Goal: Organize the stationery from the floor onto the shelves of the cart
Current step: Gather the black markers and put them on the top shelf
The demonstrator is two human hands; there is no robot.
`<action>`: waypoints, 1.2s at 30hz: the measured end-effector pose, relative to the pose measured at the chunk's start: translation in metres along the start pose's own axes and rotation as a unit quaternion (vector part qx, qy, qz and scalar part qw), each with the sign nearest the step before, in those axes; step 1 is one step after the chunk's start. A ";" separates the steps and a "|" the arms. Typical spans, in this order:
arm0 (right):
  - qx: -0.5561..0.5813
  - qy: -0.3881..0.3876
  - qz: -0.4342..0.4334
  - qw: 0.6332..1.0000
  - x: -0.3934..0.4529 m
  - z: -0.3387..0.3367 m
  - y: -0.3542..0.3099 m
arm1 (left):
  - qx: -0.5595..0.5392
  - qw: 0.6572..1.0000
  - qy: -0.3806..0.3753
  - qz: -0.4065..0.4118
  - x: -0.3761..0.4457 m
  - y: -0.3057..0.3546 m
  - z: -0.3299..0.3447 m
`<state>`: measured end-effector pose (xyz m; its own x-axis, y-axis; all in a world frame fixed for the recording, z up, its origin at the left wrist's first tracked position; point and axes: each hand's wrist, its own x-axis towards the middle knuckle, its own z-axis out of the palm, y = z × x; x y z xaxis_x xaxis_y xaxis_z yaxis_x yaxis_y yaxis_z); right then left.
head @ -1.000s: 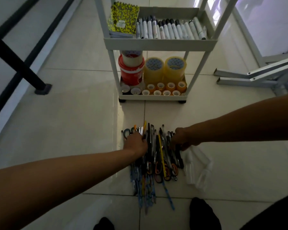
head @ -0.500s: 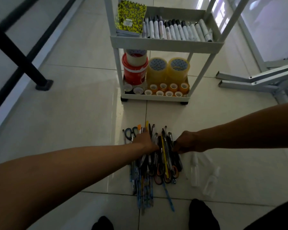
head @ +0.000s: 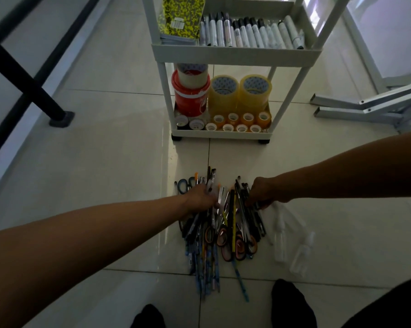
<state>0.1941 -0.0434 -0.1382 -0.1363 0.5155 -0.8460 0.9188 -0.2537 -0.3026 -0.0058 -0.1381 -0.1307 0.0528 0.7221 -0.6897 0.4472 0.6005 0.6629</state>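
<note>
A pile of pens, pencils and scissors (head: 225, 230) lies on the tiled floor in front of a white cart (head: 235, 54). My left hand (head: 199, 197) grips a bunch of pens at the pile's left side. At the right side, my right hand (head: 264, 191) curls round several dark pens. The fingers of both hands are mostly hidden among the pens. Blue-handled scissors (head: 184, 184) lie just beyond my left hand. The cart's upper shelf holds a row of markers (head: 247, 33) and a yellow patterned notebook (head: 179, 17). Its bottom shelf holds tape rolls (head: 240, 93) and a red tub (head: 190, 98).
Two small clear bottles (head: 280, 240) (head: 302, 253) lie on the floor right of the pile. A black railing post (head: 34, 91) stands at the left, and a white metal frame (head: 365, 107) lies at the right. My feet in black socks (head: 292, 304) are near the pile's near end.
Both hands have closed inward on the pile's far end, and the pens under them have bunched together. The view has shifted slightly towards the cart.
</note>
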 end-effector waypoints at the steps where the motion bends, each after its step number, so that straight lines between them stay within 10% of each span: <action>1: -0.027 0.004 -0.007 1.000 0.000 -0.002 -0.003 | -0.034 0.999 -0.013 -0.001 -0.001 -0.001 -0.003; 7: -0.184 0.103 -0.086 0.974 -0.005 -0.014 -0.022 | -0.145 0.988 -0.041 -0.011 -0.002 -0.004 -0.021; 10: -0.055 0.143 -0.141 0.978 -0.013 -0.019 -0.039 | -0.163 0.984 -0.071 -0.011 -0.001 -0.004 -0.027; 15: 0.215 -0.061 -0.119 0.967 -0.037 -0.016 -0.067 | -0.195 0.978 -0.073 0.027 -0.003 0.001 -0.026; 36: 0.333 0.167 -0.118 0.920 -0.028 -0.051 -0.073 | -0.211 0.977 -0.007 0.014 -0.012 0.002 -0.041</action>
<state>0.1501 0.0023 -0.0703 -0.0789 0.8150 -0.5740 0.4320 -0.4910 -0.7565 -0.0418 -0.1316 -0.1097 0.0740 0.7377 -0.6711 0.0364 0.6705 0.7410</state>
